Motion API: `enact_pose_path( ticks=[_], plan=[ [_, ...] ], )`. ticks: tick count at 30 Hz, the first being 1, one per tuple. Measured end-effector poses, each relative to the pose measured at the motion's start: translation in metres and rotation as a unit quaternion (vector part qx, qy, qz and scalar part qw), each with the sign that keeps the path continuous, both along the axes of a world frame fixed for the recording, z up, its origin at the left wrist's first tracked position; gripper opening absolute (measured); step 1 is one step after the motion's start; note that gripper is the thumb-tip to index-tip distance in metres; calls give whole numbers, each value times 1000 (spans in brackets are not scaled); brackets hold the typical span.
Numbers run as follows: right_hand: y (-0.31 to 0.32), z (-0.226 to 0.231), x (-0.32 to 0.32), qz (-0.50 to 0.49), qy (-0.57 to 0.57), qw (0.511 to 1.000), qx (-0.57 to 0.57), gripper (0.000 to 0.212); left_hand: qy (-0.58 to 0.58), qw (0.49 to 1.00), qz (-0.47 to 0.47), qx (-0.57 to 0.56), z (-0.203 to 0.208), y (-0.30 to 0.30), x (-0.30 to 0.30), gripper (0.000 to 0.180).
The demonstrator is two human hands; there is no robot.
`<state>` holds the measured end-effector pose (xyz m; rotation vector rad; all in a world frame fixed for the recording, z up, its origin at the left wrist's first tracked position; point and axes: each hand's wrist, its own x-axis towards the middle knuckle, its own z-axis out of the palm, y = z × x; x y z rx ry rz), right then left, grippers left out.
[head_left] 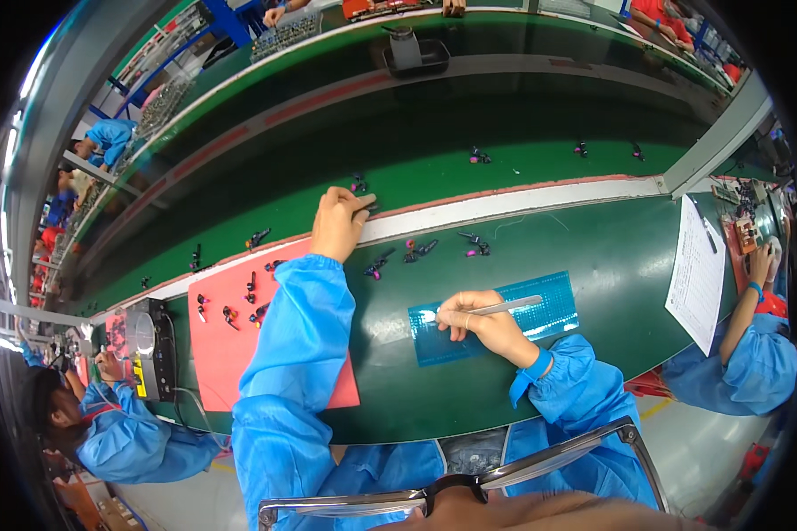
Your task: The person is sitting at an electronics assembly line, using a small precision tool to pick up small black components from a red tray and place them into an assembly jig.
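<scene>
Clock centred on grid sheet point(553, 301), 12 pointing away from wearer. Sheet lies on bench point(390, 385); right hand point(483, 320) over it, tweezers point(518, 303) in hand. 9: mat point(211, 363), small parts point(229, 314) on it; boxed device point(158, 354) farther out. 10 to nearly 12: three part clusters point(482, 250) on bench. Left hand point(338, 223) at 10, over rail point(522, 199). Near 3: paper point(692, 288), pen point(706, 228) on it. 12: rail along bench's far edge, belt point(540, 111) behind. On belt: more parts point(480, 157) at 12 and 1; tray point(438, 60) beyond, between 11 and 12.

Right fingers point(454, 309) partly hide the silver tool point(512, 304), the left sleeve point(294, 332) the pink sheet point(217, 358)
</scene>
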<state>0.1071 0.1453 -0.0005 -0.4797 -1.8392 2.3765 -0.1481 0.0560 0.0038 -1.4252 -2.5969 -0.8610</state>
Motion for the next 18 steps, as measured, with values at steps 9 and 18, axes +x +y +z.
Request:
enact_pose_path(
  ticks=[9,18],
  plan=[
    [4,0,3,3,-5,1000,11,15,60,980,164,-93,7,55,-8,28],
    [0,-1,-4,20,-2,1000,-3,16,-29,981,-4,193,30,26,-4,19]
  ],
)
